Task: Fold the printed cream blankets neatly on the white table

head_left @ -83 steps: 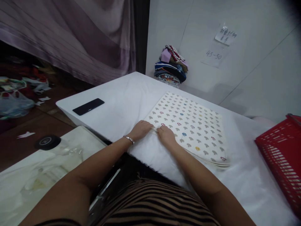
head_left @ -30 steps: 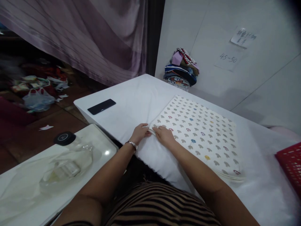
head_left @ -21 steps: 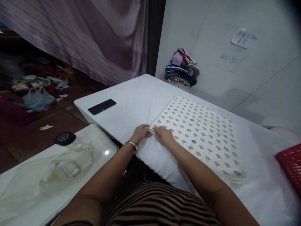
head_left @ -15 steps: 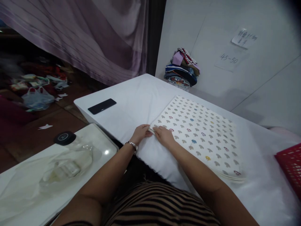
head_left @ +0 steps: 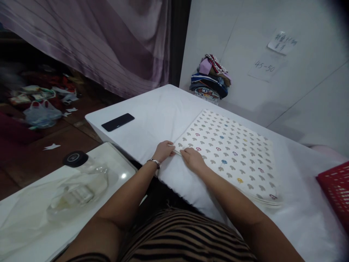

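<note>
On the white-sheeted table [head_left: 152,116], cream rectangular mushroom-print fabric [head_left: 228,154] lies layered flat, near-left corner seemingly unfinished, left hand [head_left: 164,150] and right hand [head_left: 194,160] pinching its edge.

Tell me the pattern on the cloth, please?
The cloth is cream, mushroom-patterned mostly in grey, some red, blue and yellow; best in the head view.

Fingertips part at the near corner of the mushroom-print cloth [head_left: 231,153], the right hand [head_left: 193,159] now slightly farther from the left [head_left: 164,150] than half a second ago. The left hand, first laid over the corner, now pinches it from the side. A leftward-swung view crops more of the red basket [head_left: 336,189].
</note>
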### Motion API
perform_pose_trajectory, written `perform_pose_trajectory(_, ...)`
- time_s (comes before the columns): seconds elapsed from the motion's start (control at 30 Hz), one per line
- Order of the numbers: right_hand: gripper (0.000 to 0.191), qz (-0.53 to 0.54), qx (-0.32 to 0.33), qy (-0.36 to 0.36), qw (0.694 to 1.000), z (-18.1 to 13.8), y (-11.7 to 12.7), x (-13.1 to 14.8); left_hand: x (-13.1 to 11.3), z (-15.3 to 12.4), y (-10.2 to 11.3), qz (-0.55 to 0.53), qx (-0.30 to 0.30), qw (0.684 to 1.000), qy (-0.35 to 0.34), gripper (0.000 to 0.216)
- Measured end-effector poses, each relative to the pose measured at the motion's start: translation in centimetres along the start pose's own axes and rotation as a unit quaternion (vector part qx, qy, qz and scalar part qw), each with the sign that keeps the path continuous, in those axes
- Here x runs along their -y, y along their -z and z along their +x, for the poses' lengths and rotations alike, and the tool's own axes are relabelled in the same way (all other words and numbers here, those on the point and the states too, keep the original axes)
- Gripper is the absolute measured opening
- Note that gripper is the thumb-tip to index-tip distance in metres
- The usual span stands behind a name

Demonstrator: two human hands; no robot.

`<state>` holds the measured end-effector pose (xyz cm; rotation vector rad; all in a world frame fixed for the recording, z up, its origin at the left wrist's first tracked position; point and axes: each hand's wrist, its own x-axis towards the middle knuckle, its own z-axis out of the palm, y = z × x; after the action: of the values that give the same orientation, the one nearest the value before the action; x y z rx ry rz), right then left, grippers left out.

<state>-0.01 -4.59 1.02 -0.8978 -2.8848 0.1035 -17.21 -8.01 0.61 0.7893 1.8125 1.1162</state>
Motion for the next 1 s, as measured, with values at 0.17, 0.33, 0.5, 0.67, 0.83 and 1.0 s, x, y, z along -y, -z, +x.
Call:
perform_pose_trajectory(0.17,0.037,0.000,-0.031,0.012,0.999,-2.9,-0.5,-1.8,-0.6,-0.4,0.3,0.205,-0.029,0.974,-0.090,0.028)
perform_pose_trajectory(0.33,0.036,0.028,-0.042,-0.010,0.999,-5.6,-0.2,-3.1,-0.7,-0.8,0.3,0.318,-0.046,0.938,-0.130,0.030)
perform_pose_trajectory(0.5,0.037,0.020,-0.028,-0.043,0.998,-6.5,0.2,-3.3,-0.2,-1.0,0.4,0.358,-0.070,0.910,-0.199,0.029)
perform_pose_trajectory(0.67,0.034,0.025,-0.034,-0.033,0.999,-5.4,0.3,-2.7,-0.1,-1.3,0.7,0.349,-0.007,0.869,-0.351,0.017)
perform_pose_trajectory(0.83,0.030,0.001,-0.020,-0.033,0.999,-3.8,0.7,-1.7,-0.4,-0.8,1.1,0.395,0.078,0.816,-0.415,0.020)
perform_pose_trajectory(1.0,0.030,-0.023,0.008,-0.043,0.999,-2.6,0.9,-1.5,-0.8,-0.1,1.5,0.390,0.142,0.805,-0.424,0.020)
